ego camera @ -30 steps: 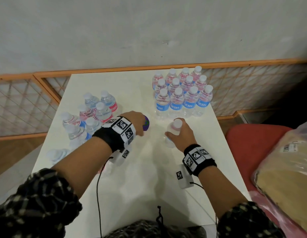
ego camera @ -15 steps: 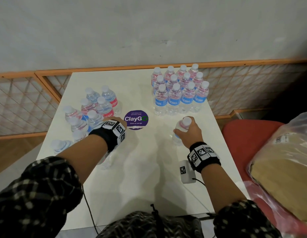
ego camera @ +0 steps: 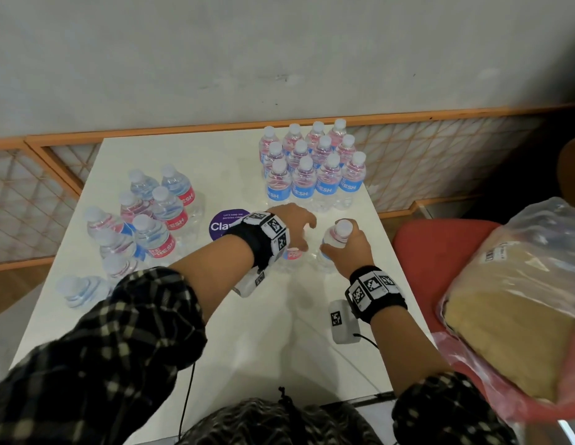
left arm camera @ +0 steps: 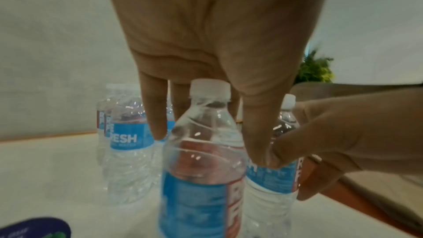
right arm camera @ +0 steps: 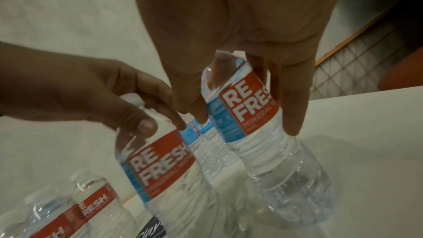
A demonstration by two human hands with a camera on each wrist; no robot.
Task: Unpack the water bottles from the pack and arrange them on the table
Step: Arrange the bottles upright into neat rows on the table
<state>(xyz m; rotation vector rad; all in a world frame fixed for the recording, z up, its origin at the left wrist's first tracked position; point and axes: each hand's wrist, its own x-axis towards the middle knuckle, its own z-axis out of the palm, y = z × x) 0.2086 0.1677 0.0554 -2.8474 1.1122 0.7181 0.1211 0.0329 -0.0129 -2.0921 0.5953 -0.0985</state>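
Observation:
On the white table (ego camera: 273, 342), several Refresh water bottles (ego camera: 312, 175) stand in tidy rows at the back right. A looser bunch of bottles (ego camera: 151, 216) stands at the left. My left hand (ego camera: 297, 229) grips one bottle (left arm camera: 199, 160) round its shoulder from above; in the head view the hand hides most of it. Just to its right, my right hand (ego camera: 345, 248) grips a second bottle (right arm camera: 249, 115) around the neck and label, cap (ego camera: 343, 226) showing. Both held bottles are upright, side by side, in front of the rows.
A purple round sticker (ego camera: 223, 224) lies at the table's middle. A red chair (ego camera: 440, 252) with a plastic bag (ego camera: 520, 300) sits close to the right edge. An orange-framed lattice rail (ego camera: 424, 162) runs behind and beside the table, under a grey wall.
My left hand reached to the left bunch, took hold of a bottle and carried it right, beside the right hand's bottle. My right hand kept its bottle in front of the rows.

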